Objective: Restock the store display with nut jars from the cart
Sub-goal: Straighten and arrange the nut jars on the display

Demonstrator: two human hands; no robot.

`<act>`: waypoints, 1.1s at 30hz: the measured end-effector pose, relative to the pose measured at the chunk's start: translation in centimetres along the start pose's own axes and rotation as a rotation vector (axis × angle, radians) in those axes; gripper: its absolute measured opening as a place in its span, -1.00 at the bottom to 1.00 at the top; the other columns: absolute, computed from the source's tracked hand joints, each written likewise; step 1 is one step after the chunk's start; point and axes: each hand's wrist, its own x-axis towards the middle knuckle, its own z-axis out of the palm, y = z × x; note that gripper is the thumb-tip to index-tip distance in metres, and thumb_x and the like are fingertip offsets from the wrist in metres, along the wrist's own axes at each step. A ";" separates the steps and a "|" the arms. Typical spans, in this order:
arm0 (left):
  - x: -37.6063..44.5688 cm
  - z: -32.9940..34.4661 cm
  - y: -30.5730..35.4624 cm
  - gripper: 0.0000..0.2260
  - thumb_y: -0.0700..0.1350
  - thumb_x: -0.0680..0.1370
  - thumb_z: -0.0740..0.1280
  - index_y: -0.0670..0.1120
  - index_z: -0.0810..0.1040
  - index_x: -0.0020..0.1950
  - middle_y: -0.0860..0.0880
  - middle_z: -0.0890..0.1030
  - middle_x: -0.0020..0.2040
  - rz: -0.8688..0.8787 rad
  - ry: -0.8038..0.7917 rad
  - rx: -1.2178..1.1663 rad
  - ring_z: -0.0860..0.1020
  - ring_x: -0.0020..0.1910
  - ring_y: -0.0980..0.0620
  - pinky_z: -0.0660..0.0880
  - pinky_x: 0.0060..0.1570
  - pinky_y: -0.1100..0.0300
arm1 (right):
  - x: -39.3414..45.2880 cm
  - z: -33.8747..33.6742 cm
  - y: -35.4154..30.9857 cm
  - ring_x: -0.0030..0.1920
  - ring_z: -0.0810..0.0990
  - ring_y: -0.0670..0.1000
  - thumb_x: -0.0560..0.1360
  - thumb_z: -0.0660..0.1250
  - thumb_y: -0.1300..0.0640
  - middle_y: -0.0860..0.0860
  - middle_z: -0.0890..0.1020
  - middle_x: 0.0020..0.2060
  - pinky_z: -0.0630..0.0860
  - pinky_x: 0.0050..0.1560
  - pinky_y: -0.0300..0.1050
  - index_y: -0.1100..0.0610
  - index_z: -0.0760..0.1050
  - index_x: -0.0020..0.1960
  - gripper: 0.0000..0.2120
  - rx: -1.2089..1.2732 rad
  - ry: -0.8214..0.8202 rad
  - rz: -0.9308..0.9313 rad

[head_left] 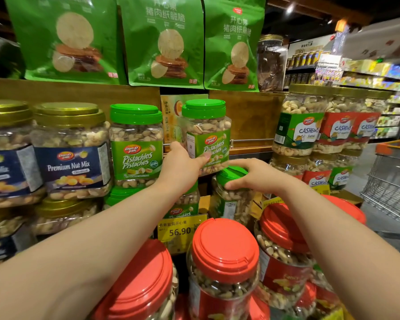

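A green-lidded pistachio jar (208, 132) is held tilted above the display, and my left hand (183, 165) grips its lower left side. Beneath it stands another green-lidded jar (233, 192), with my right hand (249, 174) resting palm-down on its lid, fingers spread. A matching pistachio jar (136, 144) stands upright just to the left. The metal cart (393, 181) shows at the right edge.
Gold-lidded Premium Nut Mix jars (72, 148) fill the left, cashew jars (303, 128) the right. Red-lidded jars (224, 257) crowd the front below my arms. Green snack bags (162, 42) stand on the wooden shelf above. A yellow price tag (179, 229) reads 56.90.
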 end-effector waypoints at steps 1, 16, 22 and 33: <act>0.0 0.0 0.1 -0.47 0.11 0.57 0.44 -0.17 0.33 0.34 -0.13 0.57 0.30 -0.002 -0.004 -0.002 0.57 0.19 -0.13 0.54 0.15 -0.04 | -0.2 -0.6 0.1 0.30 0.54 0.00 0.34 0.64 -0.06 -0.02 0.51 0.41 0.51 0.30 -0.02 -0.12 0.32 0.54 -0.14 0.082 -0.072 0.009; 0.0 -0.4 0.5 -0.45 0.12 0.58 0.42 -0.20 0.30 0.36 -0.14 0.55 0.29 -0.016 0.003 0.011 0.57 0.18 -0.14 0.56 0.19 -0.09 | -0.4 -0.2 -0.1 0.27 0.52 0.03 0.28 0.65 -0.17 0.03 0.50 0.38 0.50 0.23 -0.06 0.06 0.29 0.55 -0.03 0.006 0.009 0.072; -0.3 -0.4 0.9 -0.49 0.10 0.59 0.41 -0.18 0.30 0.33 -0.12 0.54 0.30 0.002 0.004 0.006 0.56 0.19 -0.11 0.54 0.10 0.00 | -0.3 0.8 -0.2 0.30 0.52 0.07 0.02 0.44 -0.62 0.05 0.52 0.32 0.54 0.25 0.05 -0.12 0.42 0.47 0.13 -0.012 0.069 0.040; -0.4 -0.8 0.9 -0.47 0.09 0.59 0.42 -0.16 0.29 0.37 -0.12 0.56 0.32 0.011 -0.010 0.024 0.57 0.21 -0.13 0.55 0.21 -0.07 | 0.4 0.9 0.2 0.13 0.62 -0.08 0.34 0.61 -0.15 -0.05 0.62 0.25 0.58 0.05 -0.16 -0.04 0.44 0.50 -0.22 0.147 0.001 -0.055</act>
